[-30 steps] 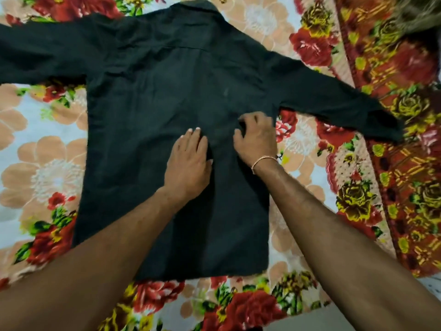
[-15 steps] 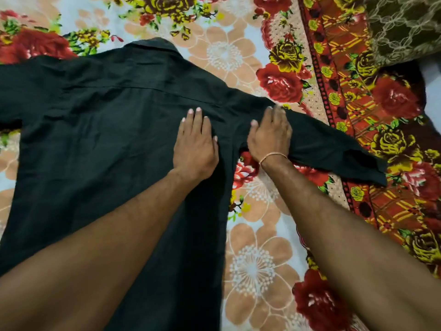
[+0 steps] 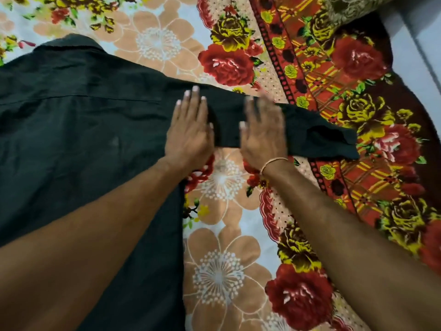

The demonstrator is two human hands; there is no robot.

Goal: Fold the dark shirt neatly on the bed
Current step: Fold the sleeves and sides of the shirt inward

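step: smoothing shirt (image 3: 78, 130) sleeve (image 3: 310, 132) | left hand (image 3: 189, 130), right hand (image 3: 262, 132) flat, fingers spread | next: fold sleeve inward

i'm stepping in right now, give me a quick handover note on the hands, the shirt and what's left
Left hand: open, flat on the dark shirt near the shoulder, holding it down.
Right hand: open, flat on the right sleeve; it is blurred.
The shirt lies back up on the floral bedsheet, collar away from the person, the right sleeve stretched out sideways.
Done: the shirt is laid out flat.
Left: no fold shows yet; fold the sleeves and sides in, then fold the body up.
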